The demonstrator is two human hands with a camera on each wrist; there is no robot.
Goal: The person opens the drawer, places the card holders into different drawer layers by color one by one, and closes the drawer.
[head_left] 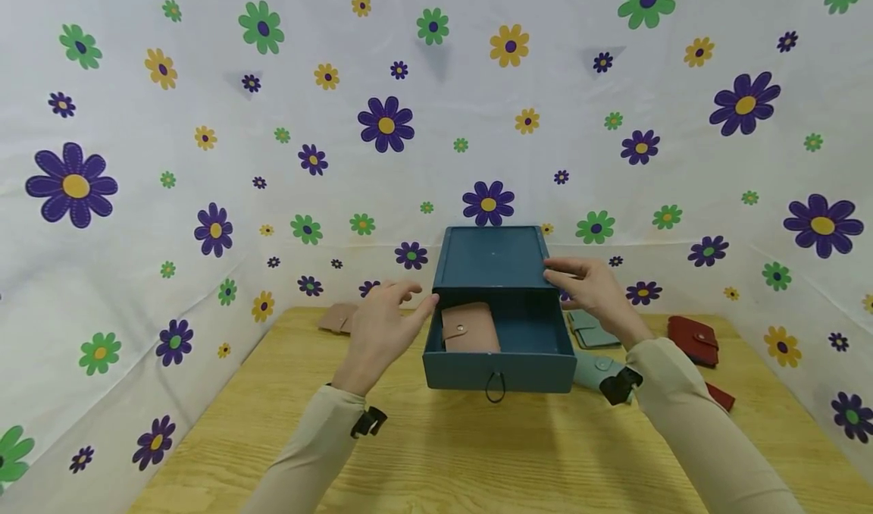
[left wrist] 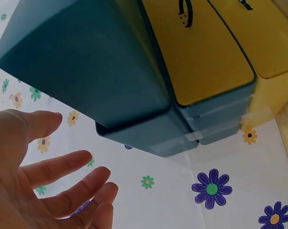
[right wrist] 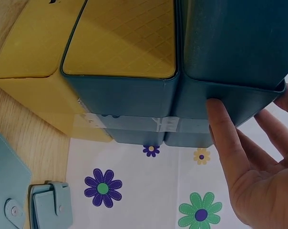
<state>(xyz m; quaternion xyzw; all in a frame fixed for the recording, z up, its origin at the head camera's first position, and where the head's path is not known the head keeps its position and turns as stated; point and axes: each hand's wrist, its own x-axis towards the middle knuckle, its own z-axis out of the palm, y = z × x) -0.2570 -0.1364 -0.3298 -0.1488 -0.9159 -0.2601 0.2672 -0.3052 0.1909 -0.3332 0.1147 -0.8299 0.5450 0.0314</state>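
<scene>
- A flat pink wallet [head_left: 336, 317] lies on the table [head_left: 327, 453], left of the left fingers and partly behind that hand
- The left hand [head_left: 385, 324] is released, holding nothing, its fingers loosely bent; the left wrist view shows a gap between its thumb tip and the blue box [head_left: 494, 256]
- Just right of the left thumb, a blue drawer [head_left: 498, 372] juts out of the box, between the fingers of both hands
- Inside it, on the side nearer the left fingers, a pink snap wallet [head_left: 470, 328] leans upright
- A black loop [head_left: 495, 387] hangs on the drawer front, below the fingers of both hands
- Lower than the fingers, yellow drawer fronts [left wrist: 210, 57] show in the wrist views
- The right hand [head_left: 596, 294] grasps nothing that shows; its fingers are extended, one fingertip against the box's side
- Below the right fingers lie a mint wallet [head_left: 593, 330] and, nearer the viewer, a second mint wallet [head_left: 592, 370]
- Farther right of the right fingers sits a red wallet [head_left: 692, 340]; a red piece [head_left: 721, 398] peeks past the sleeve [head_left: 689, 400]
</scene>
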